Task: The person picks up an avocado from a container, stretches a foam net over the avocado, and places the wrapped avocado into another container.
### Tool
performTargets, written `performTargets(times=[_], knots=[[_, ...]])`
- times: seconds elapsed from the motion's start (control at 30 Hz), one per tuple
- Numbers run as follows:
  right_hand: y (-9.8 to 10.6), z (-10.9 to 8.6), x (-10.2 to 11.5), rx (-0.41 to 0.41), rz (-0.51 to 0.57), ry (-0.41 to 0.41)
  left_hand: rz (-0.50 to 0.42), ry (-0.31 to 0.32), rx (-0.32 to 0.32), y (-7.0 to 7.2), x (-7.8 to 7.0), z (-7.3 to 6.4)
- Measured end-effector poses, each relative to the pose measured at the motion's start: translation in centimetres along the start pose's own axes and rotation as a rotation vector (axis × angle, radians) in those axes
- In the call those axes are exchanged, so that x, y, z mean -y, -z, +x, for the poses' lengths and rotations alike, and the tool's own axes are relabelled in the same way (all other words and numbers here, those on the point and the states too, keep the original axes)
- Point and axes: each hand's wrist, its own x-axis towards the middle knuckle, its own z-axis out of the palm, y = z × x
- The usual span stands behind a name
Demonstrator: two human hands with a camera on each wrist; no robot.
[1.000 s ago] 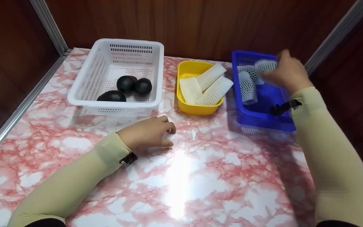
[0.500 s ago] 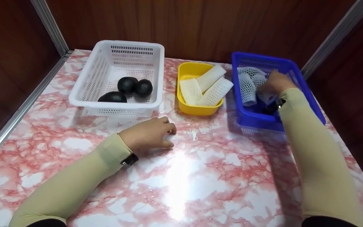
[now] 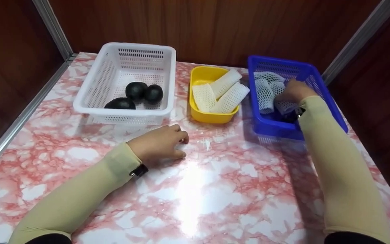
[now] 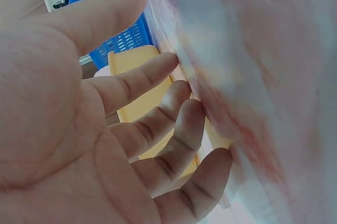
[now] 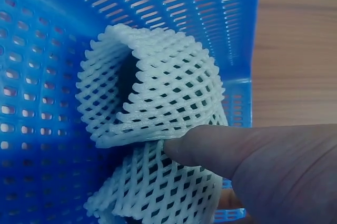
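Inside the blue basket (image 3: 273,128), my right hand (image 3: 296,90) grips an avocado in a white foam net (image 5: 163,190). Its thumb (image 5: 210,148) lies between that net and a neighbouring netted avocado (image 5: 168,77), whose open end shows dark fruit. Further netted avocados (image 3: 265,96) lie to the hand's left; its fingers are mostly hidden. My left hand (image 3: 159,142) rests on the table in front of the yellow box (image 3: 213,117), fingers loosely bent, holding nothing. In the left wrist view its palm and spread fingers (image 4: 152,121) show.
A white basket (image 3: 124,112) at the back left holds three dark avocados (image 3: 136,90). Several flat foam nets (image 3: 230,98) lie in the yellow box between the baskets. Wooden panels (image 3: 215,30) enclose the pink marbled table (image 3: 242,189).
My right hand has lowered the netted avocado into the blue basket, beside the other netted ones, and remains there gripping it. The left hand has stayed still.
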Motion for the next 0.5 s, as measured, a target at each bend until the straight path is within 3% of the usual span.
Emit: performTargets(times=[0.17,0.5], knots=[[0.2,-0.2,0.2,-0.055,-0.034,0.040,-0.002,0.007,0.000,0.1,-0.1,0.0],[2.6,-1.7,1.6,-0.092,-0.032,-0.023,-0.004,0.003,-0.007,-0.1,-0.1,0.0]])
